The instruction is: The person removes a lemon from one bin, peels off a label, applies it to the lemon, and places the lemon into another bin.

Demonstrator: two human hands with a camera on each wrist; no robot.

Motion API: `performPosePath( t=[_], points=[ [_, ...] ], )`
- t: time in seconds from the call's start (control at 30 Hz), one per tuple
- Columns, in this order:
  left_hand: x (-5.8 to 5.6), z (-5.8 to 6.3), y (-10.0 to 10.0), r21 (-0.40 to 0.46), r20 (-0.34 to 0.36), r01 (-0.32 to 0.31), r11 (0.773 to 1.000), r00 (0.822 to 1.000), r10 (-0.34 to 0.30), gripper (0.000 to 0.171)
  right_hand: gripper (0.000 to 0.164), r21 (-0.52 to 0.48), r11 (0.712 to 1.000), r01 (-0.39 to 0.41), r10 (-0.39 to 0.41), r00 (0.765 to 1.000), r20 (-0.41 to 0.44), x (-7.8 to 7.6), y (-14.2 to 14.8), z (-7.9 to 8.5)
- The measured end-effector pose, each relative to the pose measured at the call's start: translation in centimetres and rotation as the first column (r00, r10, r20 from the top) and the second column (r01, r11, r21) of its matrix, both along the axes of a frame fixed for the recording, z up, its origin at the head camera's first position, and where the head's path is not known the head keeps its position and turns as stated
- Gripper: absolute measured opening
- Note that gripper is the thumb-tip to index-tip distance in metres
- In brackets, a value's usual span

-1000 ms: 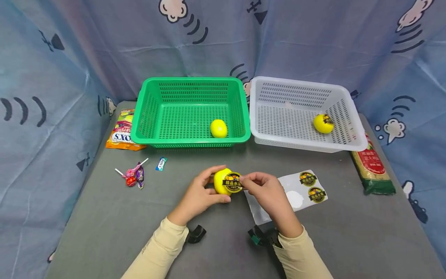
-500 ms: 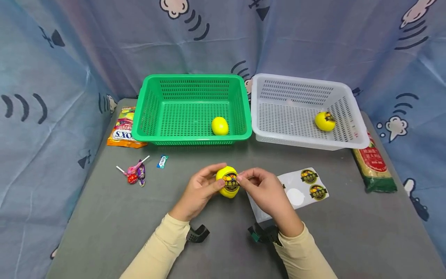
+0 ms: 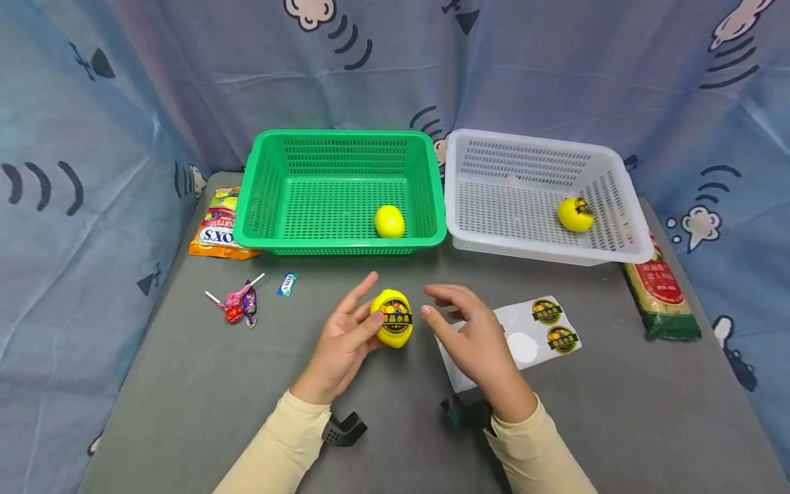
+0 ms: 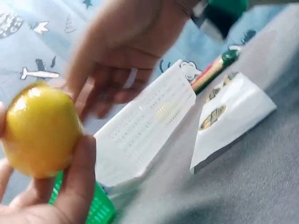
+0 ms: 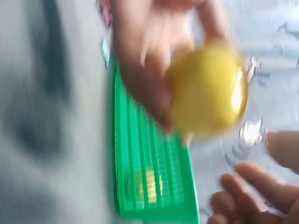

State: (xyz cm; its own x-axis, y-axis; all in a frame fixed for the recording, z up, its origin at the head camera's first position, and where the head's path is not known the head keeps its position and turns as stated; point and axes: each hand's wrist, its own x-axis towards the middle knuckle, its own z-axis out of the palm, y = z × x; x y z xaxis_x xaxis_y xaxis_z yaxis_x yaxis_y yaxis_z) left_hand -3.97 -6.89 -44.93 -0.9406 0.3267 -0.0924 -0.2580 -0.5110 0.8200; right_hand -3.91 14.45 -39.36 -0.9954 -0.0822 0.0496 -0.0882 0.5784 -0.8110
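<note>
My left hand [image 3: 338,343] holds a yellow lemon [image 3: 395,336] between thumb and fingers above the table, its index finger lifted off the fruit. On the lemon's upward side lies a round black and gold fruit sticker [image 3: 397,318]. To the right, my right hand [image 3: 472,336] is apart from the lemon, thumb and fingers spread with nothing between them. Beneath that hand lies a white sticker sheet [image 3: 524,348], partly hidden, with black and gold stickers at its right end. The left wrist view shows the lemon [image 4: 42,130] between the fingertips.
A green basket [image 3: 339,243] holds one plain lemon [image 3: 389,221]. Beside it, a white basket [image 3: 524,255] holds a stickered lemon [image 3: 574,216]. Candy bag [image 3: 219,226], lollipops [image 3: 233,305] and a small wrapped candy [image 3: 286,284] lie left; a red and green food packet [image 3: 663,291] lies right.
The sticker, earlier pinched by my right hand at the lemon's side, now lies on the lemon. My right hand has let go and drawn apart; the left has shifted slightly left with the lemon.
</note>
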Motion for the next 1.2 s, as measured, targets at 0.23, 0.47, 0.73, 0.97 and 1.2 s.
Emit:
performPosePath(
  t=[0.23, 0.47, 0.73, 0.97, 1.2],
  points=[
    [0.1, 0.0, 0.6, 0.045, -0.025, -0.007, 0.999, 1.000, 0.008, 0.079, 0.036, 0.047, 0.941, -0.335, 0.324, 0.854, -0.407, -0.1, -2.4, -1.5],
    [0.4, -0.1, 0.7, 0.090, -0.025, -0.052, 0.995, 0.998, 0.054, 0.085, 0.055, 0.205, 0.916, -0.345, 0.397, 0.853, -0.338, -0.9, -3.2, -3.1],
    [-0.3, 0.5, 0.2, 0.038, -0.032, -0.038, 0.999, 0.999, 0.039, 0.056, 0.114, 0.130, 0.932, -0.339, 0.347, 0.937, -0.043, -0.7, -2.4, -3.4],
    [-0.9, 0.5, 0.5, 0.059, -0.035, -0.066, 0.996, 0.997, 0.069, 0.040, 0.061, 0.068, 0.950, -0.304, 0.309, 0.889, -0.339, 0.1, -3.1, -3.7],
    [-0.7, 0.1, 1.1, 0.039, -0.087, -0.070, 0.997, 0.994, 0.073, 0.037, 0.054, 0.206, 0.930, -0.303, 0.364, 0.834, -0.414, 0.8, -4.0, -4.4]
  ],
)
